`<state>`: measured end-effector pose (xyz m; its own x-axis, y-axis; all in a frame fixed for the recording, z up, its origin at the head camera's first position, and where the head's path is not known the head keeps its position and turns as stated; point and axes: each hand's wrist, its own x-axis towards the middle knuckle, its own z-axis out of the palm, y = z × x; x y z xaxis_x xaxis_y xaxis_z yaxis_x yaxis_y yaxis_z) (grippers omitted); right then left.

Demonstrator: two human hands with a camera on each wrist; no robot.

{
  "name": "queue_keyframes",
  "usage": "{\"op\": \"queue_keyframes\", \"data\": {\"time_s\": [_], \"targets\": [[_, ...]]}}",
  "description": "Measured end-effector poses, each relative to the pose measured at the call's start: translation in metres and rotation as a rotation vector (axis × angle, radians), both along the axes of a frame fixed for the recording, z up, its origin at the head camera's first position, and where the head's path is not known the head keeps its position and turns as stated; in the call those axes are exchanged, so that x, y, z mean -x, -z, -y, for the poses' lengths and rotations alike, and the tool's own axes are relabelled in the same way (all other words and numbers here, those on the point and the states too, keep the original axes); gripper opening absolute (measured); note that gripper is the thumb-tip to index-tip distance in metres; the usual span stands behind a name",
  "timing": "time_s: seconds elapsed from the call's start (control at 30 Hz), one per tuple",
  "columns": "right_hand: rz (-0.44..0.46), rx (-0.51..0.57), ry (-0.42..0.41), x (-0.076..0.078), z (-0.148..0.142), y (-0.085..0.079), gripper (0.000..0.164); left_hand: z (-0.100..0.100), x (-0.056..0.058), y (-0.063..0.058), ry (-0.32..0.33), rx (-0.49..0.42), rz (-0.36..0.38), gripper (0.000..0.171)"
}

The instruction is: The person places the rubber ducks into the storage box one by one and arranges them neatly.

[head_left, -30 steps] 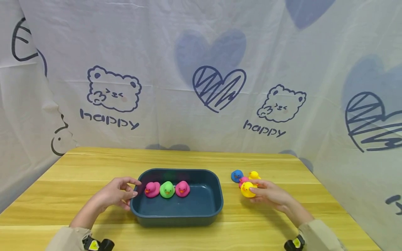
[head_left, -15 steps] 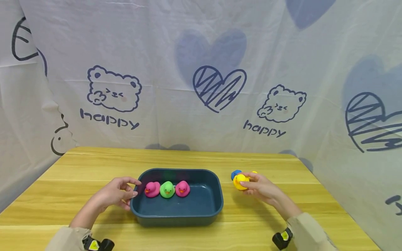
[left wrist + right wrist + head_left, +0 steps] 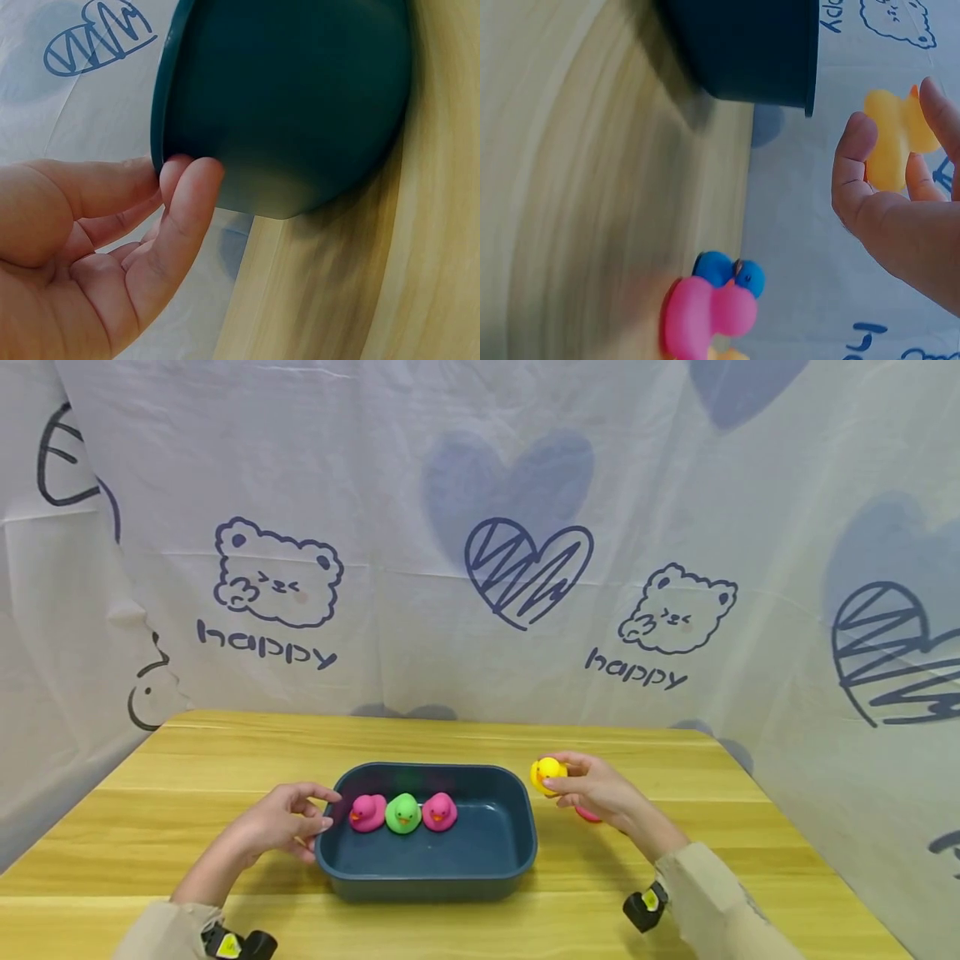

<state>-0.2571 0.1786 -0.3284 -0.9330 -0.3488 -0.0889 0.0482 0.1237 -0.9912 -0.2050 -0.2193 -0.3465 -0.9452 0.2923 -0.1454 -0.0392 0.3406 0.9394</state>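
Observation:
My right hand (image 3: 592, 785) pinches a yellow rubber duck (image 3: 548, 774) in the air, just beyond the right end of a dark teal plastic bin (image 3: 427, 889). The right wrist view shows the same duck (image 3: 889, 142) between fingers and thumb. My left hand (image 3: 281, 822) holds the bin's left rim; in the left wrist view, fingertips (image 3: 196, 176) lie against the outer wall. Inside the bin sit a pink duck (image 3: 367, 812), a green duck (image 3: 403, 814) and another pink duck (image 3: 439, 812), in a row towards the left.
On the wooden table (image 3: 637, 752), behind my right hand, are a pink duck (image 3: 705, 315), a blue duck (image 3: 720, 268) and a partly cut-off yellow one (image 3: 731, 354). The head view mostly hides this group. A printed cloth (image 3: 405, 635) hangs behind the table.
My right hand has lifted the yellow duck and carried it left, away from the other loose ducks and towards the bin. My left hand has stayed at the rim.

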Motion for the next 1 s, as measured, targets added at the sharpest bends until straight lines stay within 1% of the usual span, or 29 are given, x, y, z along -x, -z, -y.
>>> {"op": "queue_keyframes", "data": {"time_s": [0.2,0.37,0.43,0.6,0.8,1.0], "targets": [[-0.003,0.0,-0.007,0.004,0.012,-0.001,0.049,0.001,0.0,0.001,0.021,-0.013,-0.005,0.039],[-0.012,0.009,-0.008,0.008,0.021,-0.001,0.049,0.0,-0.001,0.0,0.01,-0.015,-0.002,0.039],[-0.017,0.005,-0.023,0.01,0.024,0.0,0.049,0.0,-0.001,0.0,0.011,-0.017,-0.004,0.039],[-0.036,-0.034,-0.061,0.013,0.033,0.001,0.047,0.0,-0.001,0.0,0.015,-0.017,-0.007,0.039],[-0.063,-0.091,-0.089,0.016,0.043,0.001,0.044,-0.001,0.0,-0.001,-0.016,-0.003,0.002,0.038],[-0.077,-0.139,-0.096,0.02,0.054,0.002,0.043,0.0,-0.001,0.0,-0.008,-0.009,-0.003,0.038]]}}
